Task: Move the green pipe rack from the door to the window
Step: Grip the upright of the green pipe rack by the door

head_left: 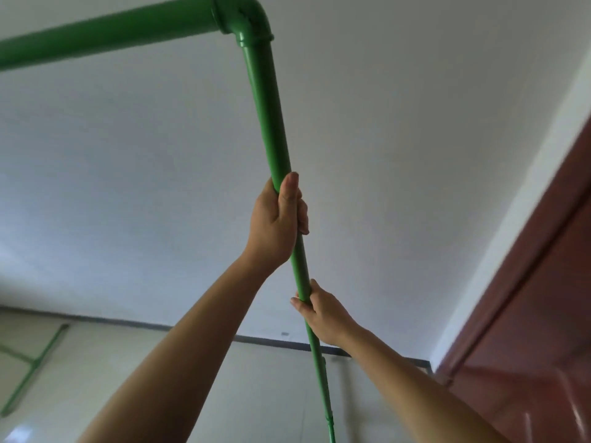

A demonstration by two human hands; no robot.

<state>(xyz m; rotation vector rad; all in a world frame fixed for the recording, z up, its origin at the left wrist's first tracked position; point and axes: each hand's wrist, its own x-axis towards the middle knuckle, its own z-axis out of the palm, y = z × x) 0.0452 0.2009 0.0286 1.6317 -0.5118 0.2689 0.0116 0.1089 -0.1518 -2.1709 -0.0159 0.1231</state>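
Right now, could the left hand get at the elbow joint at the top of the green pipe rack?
Probably yes: the left hand grips the upright pipe below the elbow joint, with bare pipe between.

A plain white wall [128,187] fills most of the view. A dark baseboard [271,341] runs along its foot, meeting a pale glossy tiled floor [96,378] that reflects light. A reddish-brown door [527,314] stands at right, beside the wall corner.
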